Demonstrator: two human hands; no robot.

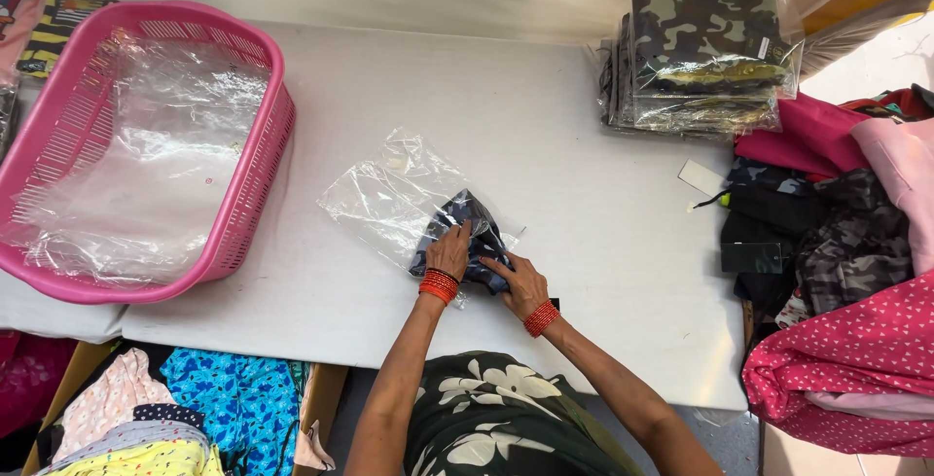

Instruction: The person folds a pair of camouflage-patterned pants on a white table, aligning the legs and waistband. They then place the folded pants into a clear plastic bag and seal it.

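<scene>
Dark patterned garment (467,233), folded small, sits mid-table, half inside a clear plastic bag (389,194); the bag lies flat and crinkled on the white table (584,175), its open end toward the person; left hand (449,250) is on top of the cloth, fingers spread and pressing down; right hand (520,282) lies just beside it at the garment's near edge, fingers stretched out over the fabric and the bag's mouth, and whether it pinches the plastic I cannot tell; both wrists carry red bangles (440,284); the hands are close together, nearly touching. Off to the left, a pink plastic basket (263,145) stands on the table with loose clear bags (146,155) piled inside; far right at the back, a stack of bagged camouflage garments (700,58), neatly squared; next to it, a heap of loose clothing (837,233) in pink, black and grey, with a red dotted piece (856,350) hanging at the table's edge; below the near-left edge, more bright clothes (195,408) in a box.
</scene>
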